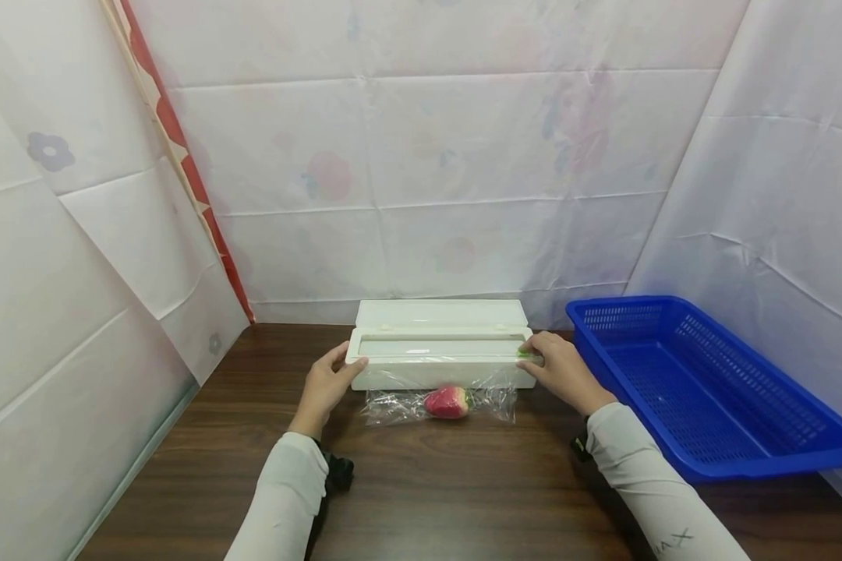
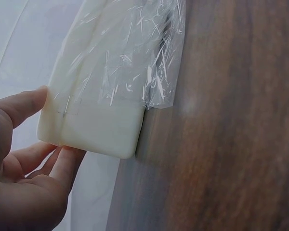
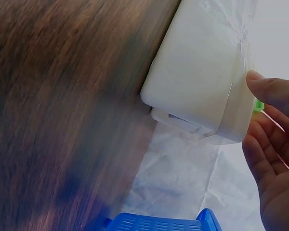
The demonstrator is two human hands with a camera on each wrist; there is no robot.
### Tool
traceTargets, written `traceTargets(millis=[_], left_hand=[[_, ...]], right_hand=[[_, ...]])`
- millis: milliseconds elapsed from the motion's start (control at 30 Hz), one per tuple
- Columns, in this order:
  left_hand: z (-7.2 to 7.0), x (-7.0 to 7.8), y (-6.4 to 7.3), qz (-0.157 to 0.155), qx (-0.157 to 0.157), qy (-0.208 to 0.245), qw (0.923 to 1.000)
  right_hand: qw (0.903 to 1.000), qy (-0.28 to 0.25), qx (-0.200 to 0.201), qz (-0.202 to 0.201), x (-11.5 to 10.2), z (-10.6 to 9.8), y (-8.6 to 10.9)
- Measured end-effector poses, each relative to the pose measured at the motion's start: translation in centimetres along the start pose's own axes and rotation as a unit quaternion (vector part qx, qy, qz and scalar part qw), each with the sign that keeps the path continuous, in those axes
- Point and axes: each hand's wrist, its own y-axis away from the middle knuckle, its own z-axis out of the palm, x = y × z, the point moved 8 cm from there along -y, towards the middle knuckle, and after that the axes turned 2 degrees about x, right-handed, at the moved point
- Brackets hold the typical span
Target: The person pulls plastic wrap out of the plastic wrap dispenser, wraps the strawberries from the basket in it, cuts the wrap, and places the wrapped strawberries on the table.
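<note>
A white cling film dispenser point(image 1: 442, 374) stands on the table with its lid point(image 1: 442, 313) raised at the back. Clear cling film point(image 1: 393, 407) hangs over its front edge onto the wood. On or under that film lies a red, strawberry-like fruit point(image 1: 445, 403) with a pale, green-tipped end. My left hand point(image 1: 326, 386) grips the dispenser's left end, thumb on top and fingers round the side. At the right end, my right hand point(image 1: 561, 370) pinches a small green slide cutter point(image 3: 258, 105), its thumb at the front top edge; the fingers partly hide the cutter.
A blue perforated plastic basket point(image 1: 673, 460) stands on the right, close beside my right forearm. White printed sheets point(image 1: 421, 156) hang behind and at both sides of the dark wooden table point(image 1: 463, 499).
</note>
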Motion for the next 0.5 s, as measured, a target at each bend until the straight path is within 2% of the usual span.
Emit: traceTargets(millis=[500], left_hand=[[0.0, -0.2, -0.13, 0.007, 0.0, 0.001, 1.0]], right_hand=[[0.9987, -0.017, -0.012, -0.047, -0.32, 0.52, -0.36]])
